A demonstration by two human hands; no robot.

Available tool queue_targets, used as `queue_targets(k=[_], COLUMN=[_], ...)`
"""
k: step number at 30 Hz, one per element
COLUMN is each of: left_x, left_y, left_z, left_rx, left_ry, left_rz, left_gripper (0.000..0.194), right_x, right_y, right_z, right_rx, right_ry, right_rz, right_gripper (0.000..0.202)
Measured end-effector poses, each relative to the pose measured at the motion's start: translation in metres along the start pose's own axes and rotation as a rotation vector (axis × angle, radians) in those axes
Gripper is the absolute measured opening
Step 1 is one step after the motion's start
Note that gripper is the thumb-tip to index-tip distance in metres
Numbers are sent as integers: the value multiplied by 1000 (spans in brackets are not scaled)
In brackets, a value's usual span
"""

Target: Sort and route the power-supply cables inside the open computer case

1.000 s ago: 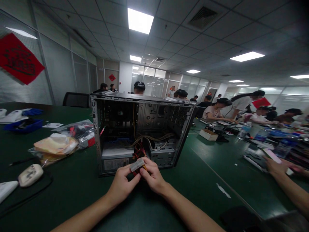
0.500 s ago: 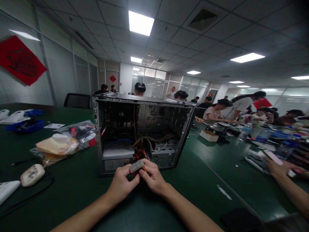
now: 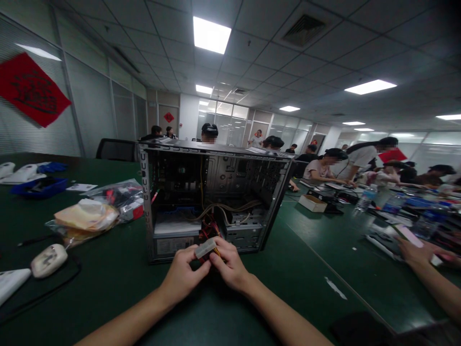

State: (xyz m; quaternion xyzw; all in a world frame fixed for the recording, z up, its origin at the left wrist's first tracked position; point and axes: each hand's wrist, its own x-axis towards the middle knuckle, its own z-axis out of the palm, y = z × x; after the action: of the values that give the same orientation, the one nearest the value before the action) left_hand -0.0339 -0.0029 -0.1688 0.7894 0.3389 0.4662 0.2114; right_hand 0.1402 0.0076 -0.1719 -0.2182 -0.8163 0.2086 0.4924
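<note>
An open computer case [image 3: 281,202] stands upright on the green table, its uncovered side facing me. From its lower middle comes a bundle of red, yellow and black power wires [image 3: 210,226]. They end in a pale, wide power connector [image 3: 205,249], held just in front of the case. My left hand [image 3: 185,269] pinches the connector's left end between thumb and fingers. Closed around its right end and the wires is my right hand [image 3: 230,264]. Grey cables [image 3: 234,207] cross the inside of the case above the wires. My fingers hide part of the wires.
On the left lie clear plastic bags [image 3: 84,216], a white mouse [image 3: 48,261] with its black cord, and a blue tray [image 3: 39,186]. To the right are a small box [image 3: 311,203], bottles [image 3: 367,197], a paper scrap [image 3: 335,288] and a co-worker's hand [image 3: 414,250].
The view has shifted very slightly. Both my hands keep the same grip on the connector, which sits almost unchanged in front of the case.
</note>
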Motion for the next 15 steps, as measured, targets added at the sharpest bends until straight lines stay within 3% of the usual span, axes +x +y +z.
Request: queue_targets(k=[8, 15], left_x=[-1, 0], left_y=[1, 0], left_z=[1, 1], left_rx=[84, 26], left_ry=[33, -9], left_rz=[-32, -51], left_gripper=[13, 12], right_x=[1, 1], right_y=[-2, -2], right_z=[1, 0], right_rx=[-5, -23], right_ry=[-10, -14], right_rz=[10, 9], right_gripper=[33, 33])
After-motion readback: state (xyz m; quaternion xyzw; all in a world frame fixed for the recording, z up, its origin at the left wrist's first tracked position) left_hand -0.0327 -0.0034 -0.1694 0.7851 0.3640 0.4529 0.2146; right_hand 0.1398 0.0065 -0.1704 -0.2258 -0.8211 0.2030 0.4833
